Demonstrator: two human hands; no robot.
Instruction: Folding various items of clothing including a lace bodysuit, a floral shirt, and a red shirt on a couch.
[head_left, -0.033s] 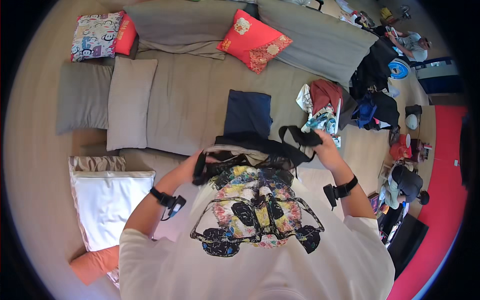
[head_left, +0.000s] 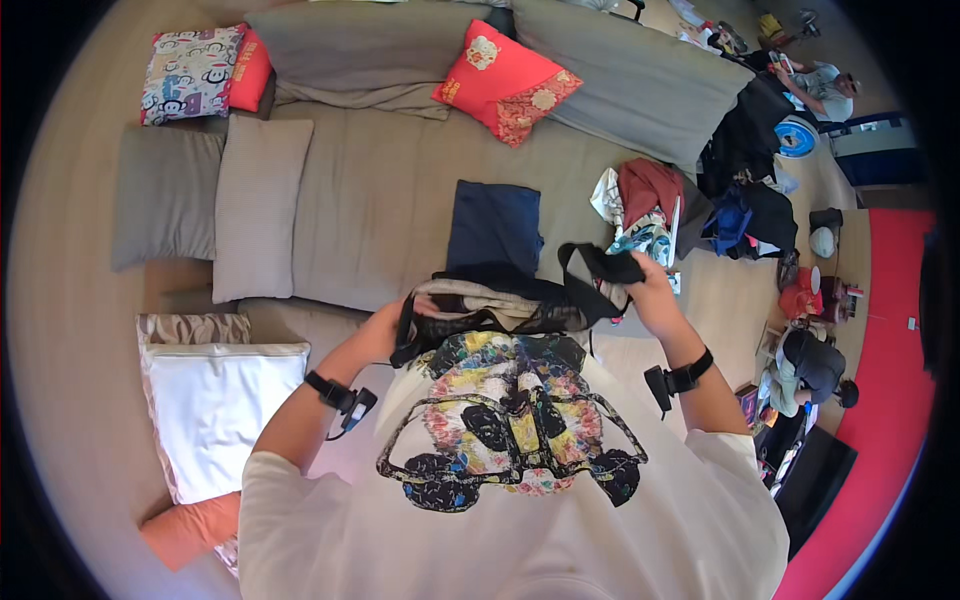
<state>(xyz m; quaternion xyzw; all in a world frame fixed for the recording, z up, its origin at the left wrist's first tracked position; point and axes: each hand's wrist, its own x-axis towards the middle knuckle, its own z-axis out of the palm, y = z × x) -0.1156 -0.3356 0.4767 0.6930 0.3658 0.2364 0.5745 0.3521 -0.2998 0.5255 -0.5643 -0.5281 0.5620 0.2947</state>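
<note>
Between my hands, in front of my chest, hangs a black garment (head_left: pixel 545 292) with sheer mesh parts and a beige layer showing inside; its exact kind is unclear. My left hand (head_left: pixel 385 328) grips its left edge, the fingertips partly inside the cloth. At the other end my right hand (head_left: pixel 652 296) is closed on a wide black band, which loops up and folds over. Just beyond the garment, a folded navy cloth (head_left: pixel 495 225) lies on the sofa seat.
The grey sofa (head_left: pixel 380 200) carries a red cushion (head_left: pixel 500 85) and pale cushions (head_left: pixel 262 210) at left. Rumpled clothes (head_left: pixel 648 200) lie at its right end. A white cushion (head_left: pixel 225 420) is at lower left. Two other people (head_left: pixel 825 92) are at the far right.
My left hand has turned slightly, and the garment's left edge spreads more open. On the right, the band's loop has shifted a little and shows more of its inner side.
</note>
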